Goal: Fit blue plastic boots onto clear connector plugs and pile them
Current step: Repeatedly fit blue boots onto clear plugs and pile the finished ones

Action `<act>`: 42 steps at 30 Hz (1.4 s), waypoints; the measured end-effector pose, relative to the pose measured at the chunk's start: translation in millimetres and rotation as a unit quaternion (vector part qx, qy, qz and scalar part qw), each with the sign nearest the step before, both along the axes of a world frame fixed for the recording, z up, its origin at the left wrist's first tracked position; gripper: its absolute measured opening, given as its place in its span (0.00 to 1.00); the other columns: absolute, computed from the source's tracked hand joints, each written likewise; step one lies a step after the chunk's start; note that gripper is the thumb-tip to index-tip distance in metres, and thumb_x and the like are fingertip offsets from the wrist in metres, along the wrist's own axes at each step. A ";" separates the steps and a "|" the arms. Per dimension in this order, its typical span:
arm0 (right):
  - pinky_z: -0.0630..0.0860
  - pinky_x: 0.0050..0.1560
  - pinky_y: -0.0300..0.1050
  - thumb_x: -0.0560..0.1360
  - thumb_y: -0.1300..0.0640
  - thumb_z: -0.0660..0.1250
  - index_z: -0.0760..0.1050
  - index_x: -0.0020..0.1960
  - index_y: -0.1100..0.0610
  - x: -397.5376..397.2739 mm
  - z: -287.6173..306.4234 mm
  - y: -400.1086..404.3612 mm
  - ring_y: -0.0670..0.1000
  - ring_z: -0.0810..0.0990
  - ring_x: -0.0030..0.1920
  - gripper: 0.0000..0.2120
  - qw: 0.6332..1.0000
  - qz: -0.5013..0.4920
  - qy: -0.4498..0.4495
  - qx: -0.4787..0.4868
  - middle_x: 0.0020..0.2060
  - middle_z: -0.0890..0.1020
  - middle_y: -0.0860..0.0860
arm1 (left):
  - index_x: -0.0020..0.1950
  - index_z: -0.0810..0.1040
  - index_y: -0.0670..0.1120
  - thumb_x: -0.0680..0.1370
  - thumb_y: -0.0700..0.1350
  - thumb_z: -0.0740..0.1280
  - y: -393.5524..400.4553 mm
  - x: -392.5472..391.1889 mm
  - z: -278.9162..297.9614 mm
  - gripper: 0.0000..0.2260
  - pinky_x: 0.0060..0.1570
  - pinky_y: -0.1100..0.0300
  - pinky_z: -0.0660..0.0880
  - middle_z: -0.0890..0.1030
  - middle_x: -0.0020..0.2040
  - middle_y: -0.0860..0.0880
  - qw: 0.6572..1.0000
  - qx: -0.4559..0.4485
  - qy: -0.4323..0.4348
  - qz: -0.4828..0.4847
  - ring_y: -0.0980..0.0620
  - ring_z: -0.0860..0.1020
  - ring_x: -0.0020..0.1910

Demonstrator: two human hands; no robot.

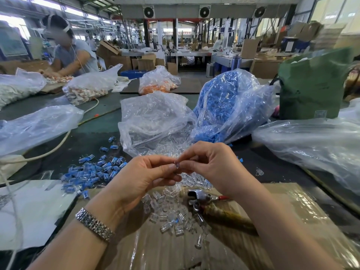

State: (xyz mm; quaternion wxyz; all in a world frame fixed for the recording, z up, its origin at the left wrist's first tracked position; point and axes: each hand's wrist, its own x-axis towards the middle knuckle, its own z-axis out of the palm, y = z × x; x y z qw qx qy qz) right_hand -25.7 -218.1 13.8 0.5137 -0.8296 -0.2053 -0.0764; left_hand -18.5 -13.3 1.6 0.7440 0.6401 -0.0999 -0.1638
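A factory assembly hall. Overhead, a grey duct with round black fans; beyond, rows of steel posts and long workbenches receding far back. Brown cardboard cartons stacked at mid distance. On the dark green desk, bulk clear plastic bags: one of blue plastic boots, one of clear connector plugs, one of orange parts. At far left, another seated worker sorting small pieces.

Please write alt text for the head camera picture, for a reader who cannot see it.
Two bare hands, left hand and right hand, pinch one small clear plug between their fingers above a heap of clear plugs on cardboard. A pile of blue-booted plugs lies to the left; bags of clear plugs and blue boots stand behind.
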 end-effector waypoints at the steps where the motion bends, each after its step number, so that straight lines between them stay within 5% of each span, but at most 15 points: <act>1: 0.80 0.45 0.39 0.73 0.60 0.76 0.86 0.48 0.53 -0.6 0.6 -0.9 0.43 0.85 0.41 0.05 1.000 0.002 -0.004 -0.007 0.39 0.85 0.45 | 0.53 0.87 0.41 0.73 0.38 0.72 -0.2 -0.2 -0.2 0.10 0.45 0.61 0.82 0.86 0.52 0.37 1.000 -0.002 0.000 0.001 0.45 0.86 0.46; 11: 0.81 0.48 0.50 0.76 0.63 0.73 0.81 0.48 0.51 -8.0 5.4 6.2 0.46 0.84 0.44 0.07 0.989 -0.019 -0.115 -0.087 0.41 0.84 0.45 | 0.50 0.86 0.39 0.69 0.37 0.73 -1.2 -2.7 1.4 0.10 0.43 0.61 0.82 0.85 0.50 0.34 0.999 -0.028 -0.005 0.030 0.42 0.86 0.47; 22: 0.80 0.52 0.41 0.73 0.56 0.77 0.77 0.53 0.47 -9.3 12.8 -2.5 0.41 0.81 0.48 0.12 0.989 -0.020 -0.046 -0.141 0.45 0.82 0.42 | 0.52 0.86 0.43 0.72 0.39 0.74 -0.6 0.7 -2.0 0.09 0.46 0.59 0.82 0.86 0.50 0.38 0.998 0.022 -0.042 0.029 0.42 0.86 0.49; 24: 0.77 0.50 0.37 0.67 0.47 0.81 0.75 0.54 0.43 -13.4 20.9 -21.3 0.38 0.78 0.49 0.20 0.970 -0.007 0.049 -0.238 0.48 0.79 0.40 | 0.51 0.86 0.40 0.72 0.39 0.74 1.8 1.7 -2.2 0.09 0.44 0.59 0.83 0.86 0.50 0.37 0.998 0.017 -0.029 0.047 0.42 0.87 0.48; 27: 0.75 0.51 0.37 0.58 0.35 0.82 0.75 0.52 0.41 -25.4 32.0 -42.5 0.38 0.76 0.49 0.28 0.890 0.051 0.177 -0.417 0.49 0.77 0.38 | 0.53 0.84 0.38 0.72 0.38 0.74 4.0 4.0 -3.1 0.10 0.43 0.58 0.84 0.86 0.51 0.36 0.998 -0.004 -0.012 0.066 0.42 0.86 0.47; 32: 0.76 0.50 0.42 0.64 0.41 0.81 0.74 0.55 0.45 -28.1 29.9 -34.5 0.44 0.75 0.49 0.25 0.846 0.045 0.170 -0.503 0.48 0.76 0.42 | 0.53 0.83 0.37 0.71 0.38 0.73 5.2 4.3 -1.5 0.11 0.41 0.58 0.83 0.85 0.53 0.34 0.995 -0.060 0.005 0.073 0.42 0.86 0.46; 36: 0.74 0.42 0.40 0.69 0.46 0.74 0.77 0.47 0.48 -27.9 28.6 -32.8 0.41 0.76 0.41 0.11 0.874 0.031 0.156 -0.458 0.42 0.80 0.46 | 0.57 0.79 0.35 0.72 0.37 0.72 5.9 3.1 1.3 0.14 0.39 0.59 0.83 0.84 0.54 0.34 0.994 -0.083 0.009 0.071 0.44 0.86 0.46; 39: 0.70 0.35 0.47 0.71 0.47 0.71 0.77 0.40 0.54 -25.7 27.9 -34.1 0.44 0.71 0.30 0.11 0.926 0.001 0.153 -0.345 0.31 0.78 0.47 | 0.54 0.82 0.39 0.72 0.38 0.72 6.1 1.8 3.5 0.12 0.40 0.59 0.83 0.85 0.54 0.36 0.993 -0.091 0.001 0.073 0.43 0.86 0.48; 42: 0.74 0.40 0.53 0.75 0.51 0.70 0.77 0.42 0.57 -21.9 31.3 -37.6 0.47 0.74 0.33 0.10 0.957 -0.001 0.131 -0.260 0.34 0.81 0.55 | 0.49 0.87 0.46 0.68 0.43 0.76 5.9 -0.1 5.9 0.10 0.44 0.57 0.83 0.86 0.54 0.39 0.995 -0.073 -0.017 0.065 0.44 0.86 0.52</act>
